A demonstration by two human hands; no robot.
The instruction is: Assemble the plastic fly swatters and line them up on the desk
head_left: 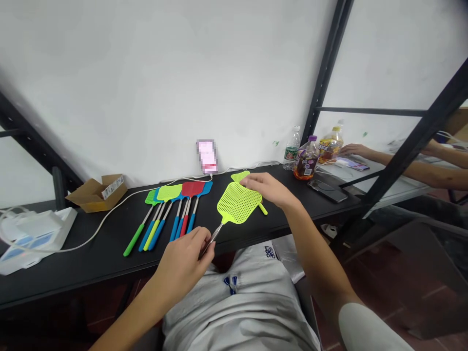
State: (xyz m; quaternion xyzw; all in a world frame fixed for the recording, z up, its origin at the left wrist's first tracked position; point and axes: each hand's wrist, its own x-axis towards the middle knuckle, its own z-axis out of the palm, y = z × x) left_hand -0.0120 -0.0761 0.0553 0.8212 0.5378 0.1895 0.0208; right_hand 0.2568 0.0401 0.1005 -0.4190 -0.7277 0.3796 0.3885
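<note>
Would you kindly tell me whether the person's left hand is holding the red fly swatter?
No, the left hand holds a yellow-green swatter, while the red swatter lies among others on the table.

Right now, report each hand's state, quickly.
Left hand: closed, holding the yellow-green fly swatter by its metal shaft.
Right hand: at the fly swatter's far edge; whether it grips cannot be told.

I am holding a lime-yellow fly swatter (239, 202) by its silver shaft (216, 233), its perforated head slanting rightward over the black desk (109, 243).
</note>
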